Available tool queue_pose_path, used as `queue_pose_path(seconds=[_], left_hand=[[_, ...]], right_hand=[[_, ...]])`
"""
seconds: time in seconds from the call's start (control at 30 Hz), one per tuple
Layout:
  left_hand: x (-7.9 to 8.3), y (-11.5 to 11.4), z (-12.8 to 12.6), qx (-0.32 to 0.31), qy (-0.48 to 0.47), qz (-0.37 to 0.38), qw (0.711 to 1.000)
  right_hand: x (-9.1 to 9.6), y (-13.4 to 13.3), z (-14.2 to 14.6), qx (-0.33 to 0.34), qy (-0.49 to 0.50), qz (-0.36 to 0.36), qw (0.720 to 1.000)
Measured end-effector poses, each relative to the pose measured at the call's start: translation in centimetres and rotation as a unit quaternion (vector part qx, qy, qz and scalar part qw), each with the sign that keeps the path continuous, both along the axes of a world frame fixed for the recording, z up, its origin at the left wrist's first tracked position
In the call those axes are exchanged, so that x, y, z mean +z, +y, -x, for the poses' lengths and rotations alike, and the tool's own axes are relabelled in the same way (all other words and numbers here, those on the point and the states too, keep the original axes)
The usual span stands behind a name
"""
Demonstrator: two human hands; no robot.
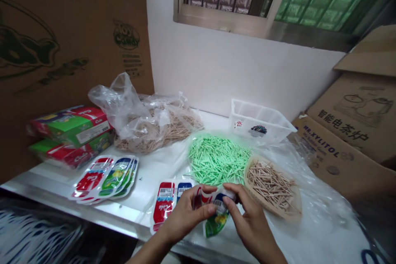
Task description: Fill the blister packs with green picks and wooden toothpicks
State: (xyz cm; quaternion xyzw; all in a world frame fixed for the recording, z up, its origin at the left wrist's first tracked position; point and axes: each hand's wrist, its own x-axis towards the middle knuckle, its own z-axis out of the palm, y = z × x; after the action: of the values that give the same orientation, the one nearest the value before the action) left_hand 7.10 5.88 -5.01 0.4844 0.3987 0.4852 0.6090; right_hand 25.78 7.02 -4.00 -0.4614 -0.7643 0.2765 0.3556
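Between my two hands is a shiny candy packet (216,226), coloured red on one side and blue and green on the other. My left hand (188,213) pinches its red side between thumb and fingers. My right hand (246,214) grips the blue upper corner. Part of the packet hides behind my fingers. Just left of it lie flat red and blue packets (163,205) on the table. A heap of thin green sticks (218,159) spreads right behind my hands. To the right, a shallow beige tray (295,210) contains brown sticks (269,185).
A stack of packets (93,175) and wrapped red-green boxes (77,132) lie at left. Behind them sit a plastic bag of brown sticks (161,128) and a large carton (93,29). A white bin (262,121) stands at the back; cartons (343,152) flank the right.
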Motion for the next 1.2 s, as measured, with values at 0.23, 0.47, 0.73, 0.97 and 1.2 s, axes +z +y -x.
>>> queue_pose_path(seconds=[0.23,0.47,0.73,0.97,1.2], left_hand=[[-0.3,-0.3,2.3,-0.02,0.062,0.044,0.997],[-0.6,-0.4,2.3,-0.011,0.038,0.037,0.999],[0.5,-0.4,1.9,0.029,0.031,0.029,0.999],[0.4,-0.6,0.6,-0.02,-0.041,0.17,0.984],[-0.3,-0.8,0.2,0.005,-0.045,0.176,0.983]], right_hand=[[0.1,1.1,0.0,-0.01,0.034,0.057,0.998],[-0.6,1.4,0.4,-0.013,0.094,0.089,0.991],[-0.3,1.5,0.5,0.026,0.152,0.168,0.974],[-0.2,1.6,1.1,0.006,0.262,0.261,0.929],[-2.6,1.6,1.3,0.003,0.3,0.327,0.896]])
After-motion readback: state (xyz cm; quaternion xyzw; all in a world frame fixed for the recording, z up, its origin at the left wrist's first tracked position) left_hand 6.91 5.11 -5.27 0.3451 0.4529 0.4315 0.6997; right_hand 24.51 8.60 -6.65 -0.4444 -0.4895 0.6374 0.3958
